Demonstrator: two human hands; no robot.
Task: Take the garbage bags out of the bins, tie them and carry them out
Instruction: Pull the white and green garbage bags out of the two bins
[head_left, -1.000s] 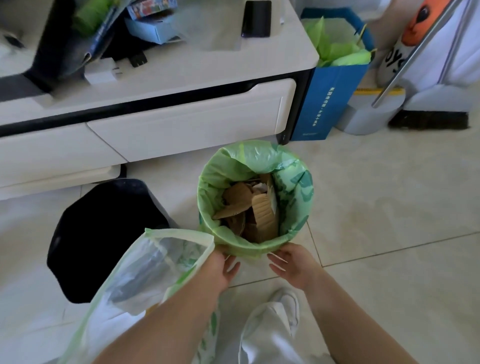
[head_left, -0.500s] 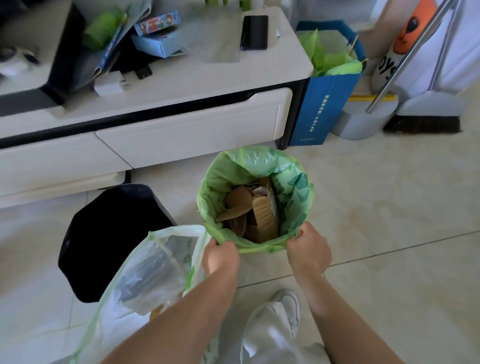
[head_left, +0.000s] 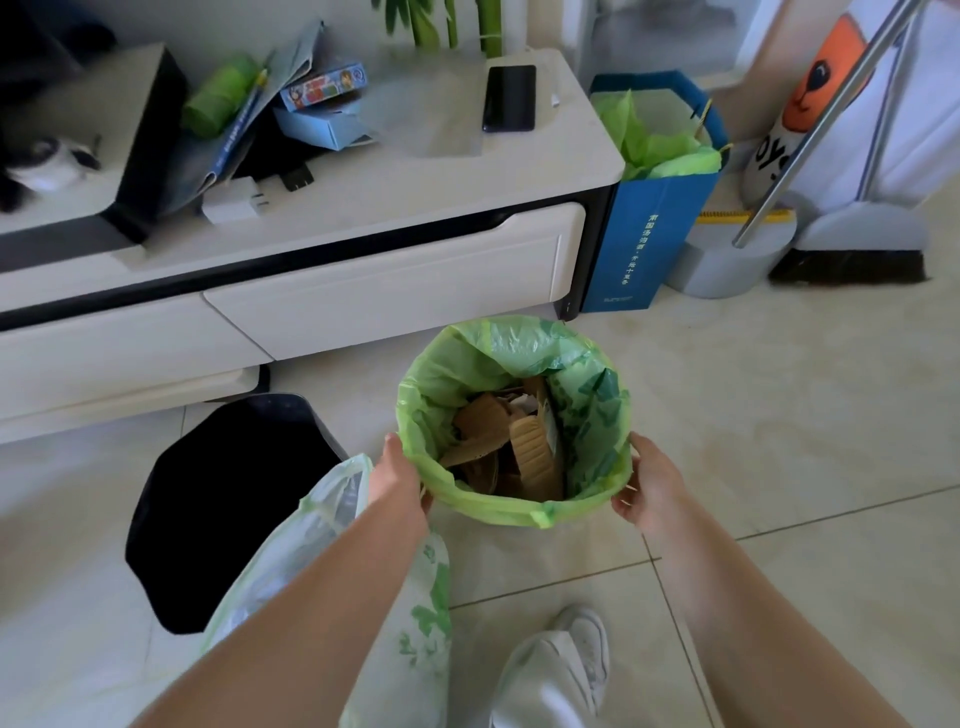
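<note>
Nearest me, one white shoe (head_left: 584, 649) stands on the pale glossy tiled floor (head_left: 779, 415). One translucent whitish garbage bag with green print (head_left: 322, 525) hangs against and under my left forearm.

Just past it are my two hands. My left grip (head_left: 397, 480) clasps the left side of the one green plastic garbage bag (head_left: 498, 364), thumb up along the folded-over rim, fingers tucked beneath. My right grip (head_left: 652, 486) clasps the right side of the same rim, fingertips curled in under the fold. That makes two bags. The green one stands open on the floor between my hands, holding brown cardboard scraps (head_left: 530, 452). The bin it lines is hidden under the fold.

To its left, near but apart, stands one black plastic bin (head_left: 228, 499).

Behind both runs a low white drawer cabinet with a black band (head_left: 389, 291). Its worktop carries one black phone (head_left: 509, 98) among boxes and papers. Touching its right end stands one blue paper carrier bag (head_left: 644, 244) stuffed with green tissue, and beyond it one dark-bristled broom (head_left: 847, 265).
</note>
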